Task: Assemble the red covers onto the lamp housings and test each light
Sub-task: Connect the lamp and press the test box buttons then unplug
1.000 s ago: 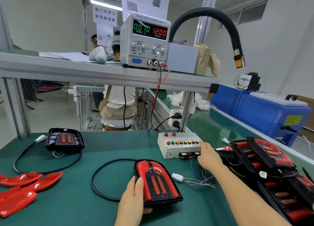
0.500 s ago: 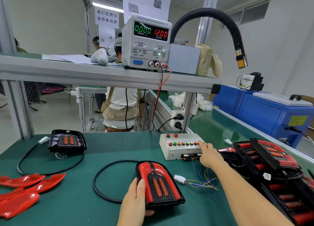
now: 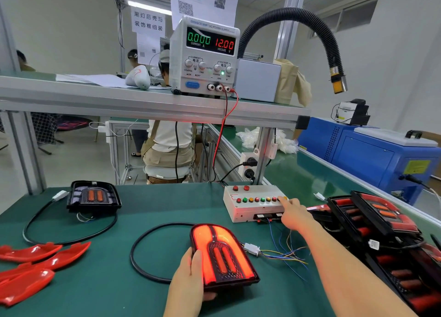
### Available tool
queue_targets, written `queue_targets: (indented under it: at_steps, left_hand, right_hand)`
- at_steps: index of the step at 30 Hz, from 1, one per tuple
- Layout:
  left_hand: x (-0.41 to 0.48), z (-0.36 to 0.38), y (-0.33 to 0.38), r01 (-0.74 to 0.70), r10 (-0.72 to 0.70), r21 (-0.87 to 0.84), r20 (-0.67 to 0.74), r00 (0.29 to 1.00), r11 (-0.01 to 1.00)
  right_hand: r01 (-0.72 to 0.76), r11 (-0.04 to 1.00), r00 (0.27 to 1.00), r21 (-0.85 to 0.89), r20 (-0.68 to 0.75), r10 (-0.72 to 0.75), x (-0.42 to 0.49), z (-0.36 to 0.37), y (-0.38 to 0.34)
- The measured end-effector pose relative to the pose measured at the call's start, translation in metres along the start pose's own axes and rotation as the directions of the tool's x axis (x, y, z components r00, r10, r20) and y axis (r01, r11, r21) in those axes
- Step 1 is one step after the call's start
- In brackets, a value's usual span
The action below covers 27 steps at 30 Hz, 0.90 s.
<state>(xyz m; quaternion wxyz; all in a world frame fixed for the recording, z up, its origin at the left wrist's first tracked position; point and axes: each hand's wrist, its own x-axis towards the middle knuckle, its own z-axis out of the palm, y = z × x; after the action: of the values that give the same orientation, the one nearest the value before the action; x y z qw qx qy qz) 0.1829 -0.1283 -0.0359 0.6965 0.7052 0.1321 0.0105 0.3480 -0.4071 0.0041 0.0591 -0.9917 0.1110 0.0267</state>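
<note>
A covered lamp (image 3: 223, 257) lies on the green mat in front of me, its red cover glowing bright. My left hand (image 3: 188, 278) grips its left and near edge, thumb on top. Its white connector (image 3: 251, 248) joins coloured wires running to the white test box (image 3: 253, 205). My right hand (image 3: 294, 215) reaches onto that box, a fingertip pressing a button at the right end of the coloured row. A bare black housing (image 3: 93, 197) with its cable sits at the back left. Loose red covers (image 3: 31, 269) lie at the left edge.
A stack of finished lamps (image 3: 386, 231) fills the right side of the mat. The power supply (image 3: 204, 56) on the upper shelf reads 0.000 A and 12.00 V. A black flexible hose (image 3: 317, 28) hangs over the bench. A person sits behind the bench.
The lamp under my left hand has lit up red. My right fingertip has settled on the rightmost button of the test box. The current reading went from 0.010 to 0.000.
</note>
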Motion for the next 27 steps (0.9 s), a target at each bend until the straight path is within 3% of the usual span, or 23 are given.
queue_targets:
  at_steps: [16, 20, 27]
  left_hand:
    - [-0.004, -0.001, 0.003, 0.004, -0.005, 0.007, 0.008, 1.0, 1.0]
    - [-0.005, -0.001, 0.004, 0.002, -0.002, 0.026, 0.003, 1.0, 1.0]
    - [-0.007, -0.002, 0.005, -0.009, 0.009, 0.035, -0.003, 1.0, 0.999]
  right_hand:
    - [-0.004, 1.0, 1.0, -0.012, 0.014, 0.005, -0.002, 0.008, -0.003]
    - [0.011, 0.998, 1.0, 0.054, 0.029, -0.012, -0.009, 0.011, -0.002]
    - [0.17, 0.916, 0.955, 0.364, -0.29, -0.062, -0.045, 0.008, -0.013]
